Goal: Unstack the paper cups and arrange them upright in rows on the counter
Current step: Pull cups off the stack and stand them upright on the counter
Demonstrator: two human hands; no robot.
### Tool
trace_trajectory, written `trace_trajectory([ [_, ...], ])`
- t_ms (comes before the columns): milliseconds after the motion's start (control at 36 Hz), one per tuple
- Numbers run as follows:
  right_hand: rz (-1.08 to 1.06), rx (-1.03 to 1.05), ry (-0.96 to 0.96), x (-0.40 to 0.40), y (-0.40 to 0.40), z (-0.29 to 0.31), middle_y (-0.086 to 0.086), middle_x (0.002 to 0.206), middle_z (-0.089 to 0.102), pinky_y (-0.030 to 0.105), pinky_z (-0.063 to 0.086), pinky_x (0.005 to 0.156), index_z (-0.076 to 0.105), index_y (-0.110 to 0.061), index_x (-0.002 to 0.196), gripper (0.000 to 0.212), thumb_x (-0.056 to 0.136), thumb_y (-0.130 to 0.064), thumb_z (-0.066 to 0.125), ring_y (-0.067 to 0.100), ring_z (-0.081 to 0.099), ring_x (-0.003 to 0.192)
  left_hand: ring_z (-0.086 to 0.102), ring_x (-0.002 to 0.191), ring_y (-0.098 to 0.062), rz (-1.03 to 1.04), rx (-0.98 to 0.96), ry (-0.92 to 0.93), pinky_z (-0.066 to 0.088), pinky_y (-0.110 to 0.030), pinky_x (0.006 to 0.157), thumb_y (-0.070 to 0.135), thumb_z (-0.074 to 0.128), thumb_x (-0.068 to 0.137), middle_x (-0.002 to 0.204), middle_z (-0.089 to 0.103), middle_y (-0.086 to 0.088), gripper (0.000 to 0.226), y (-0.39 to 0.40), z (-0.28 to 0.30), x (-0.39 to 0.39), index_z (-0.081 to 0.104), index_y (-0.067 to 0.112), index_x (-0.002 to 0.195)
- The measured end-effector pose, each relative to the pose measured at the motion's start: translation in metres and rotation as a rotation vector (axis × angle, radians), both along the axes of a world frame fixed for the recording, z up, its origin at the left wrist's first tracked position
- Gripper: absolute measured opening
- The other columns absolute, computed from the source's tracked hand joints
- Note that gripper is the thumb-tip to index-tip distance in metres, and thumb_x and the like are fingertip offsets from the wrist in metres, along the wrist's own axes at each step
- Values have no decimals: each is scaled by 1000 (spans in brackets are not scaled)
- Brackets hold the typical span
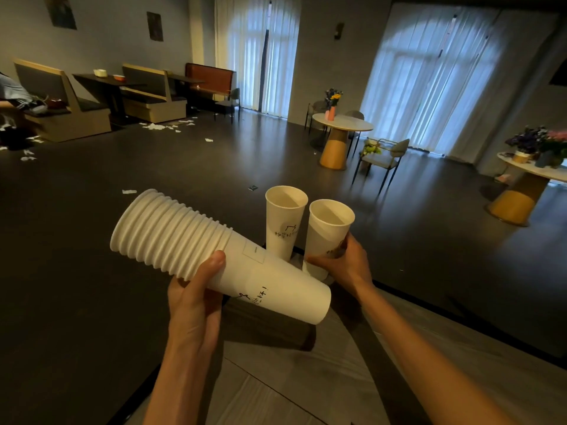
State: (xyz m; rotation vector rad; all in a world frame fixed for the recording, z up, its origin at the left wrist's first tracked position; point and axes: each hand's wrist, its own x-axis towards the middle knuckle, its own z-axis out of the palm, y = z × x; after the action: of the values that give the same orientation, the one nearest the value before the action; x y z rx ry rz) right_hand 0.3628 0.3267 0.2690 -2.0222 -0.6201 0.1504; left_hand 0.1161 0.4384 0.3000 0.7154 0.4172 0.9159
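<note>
Fingers [316,259] of right hand [343,265] curled round tilted cup [328,231] — lower square, base flat on bench [352,326], just beside upright cup [283,222]; left hand [193,299] gripping stack [196,250] — keep clear.

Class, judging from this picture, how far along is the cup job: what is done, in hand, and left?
Done: one cup stands upright on the counter. In hand: the right hand holds a second cup, tilted, beside it. Left: the stack in the left hand still holds many nested cups.
</note>
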Motion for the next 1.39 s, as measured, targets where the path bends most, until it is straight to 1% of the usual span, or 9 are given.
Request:
trace_trajectory([
  [139,-21,-134,38,-3,-22,-6,0,123,59,33,54,83,44,-19,133,91,59,-38,93,18,59,108,69,102,-15,-72,14,-1,57,-34,83,28,91,31,100,74,6,89,-15,4,8,61,29,114],
  [278,105,-130,335,-22,-63,-2,8,110,71,45,57,91,68,-18,101,23,83,-30,76,19,69,95,72,94,-13,-160,12,-11,58,-29,74,29,96,34,93,77,7,86,-32,3,19,61,27,112],
  [528,740,123,1221,-42,-101,13,24,125,60,34,58,75,45,-21,146,76,93,-73,28,33,67,101,75,101,-18,-266,-62,-70,63,-34,76,27,101,23,105,78,-1,112,-52,-1,30,58,24,126],
  [667,825,51,1145,-40,-108,26,17,118,66,32,57,85,42,-21,142,75,82,-60,67,25,65,105,75,98,-14,-251,32,-42,63,-32,76,43,101,16,98,79,6,112,-50,-1,30,60,26,118],
  [834,745,-338,639,-28,-111,45,12,132,60,40,50,103,50,-9,137,111,48,-62,89,26,59,122,73,103,-16,-238,57,6,61,-36,81,45,101,14,105,77,3,116,-55,-4,33,62,27,121],
  [972,621,-478,241,-13,-123,50,-12,129,61,34,49,106,54,-34,130,77,63,-27,91,2,56,121,70,111,-18,-165,88,33,60,-37,88,46,101,18,116,74,0,124,-56,-5,32,59,24,133],
  [1084,486,-414,92,-3,-135,44,-14,124,61,27,51,98,53,-36,125,79,59,-15,92,3,56,119,71,108,-15,-116,28,-29,61,-37,84,37,101,17,114,74,5,117,-47,-1,28,60,31,126],
  [1278,195,-89,154,13,-138,18,-9,126,60,45,48,104,49,-36,125,88,55,-5,93,12,54,122,68,112,-23,-91,-203,-174,61,-41,86,17,70,67,117,70,-4,55,-47,12,21,55,26,119],
  [1389,125,-58,177,19,-126,-2,-3,125,63,40,52,99,51,-23,132,92,52,-17,97,15,59,119,71,108,-22,-146,-194,-166,64,-41,80,19,87,53,112,73,-3,75,-50,9,24,57,26,121],
])
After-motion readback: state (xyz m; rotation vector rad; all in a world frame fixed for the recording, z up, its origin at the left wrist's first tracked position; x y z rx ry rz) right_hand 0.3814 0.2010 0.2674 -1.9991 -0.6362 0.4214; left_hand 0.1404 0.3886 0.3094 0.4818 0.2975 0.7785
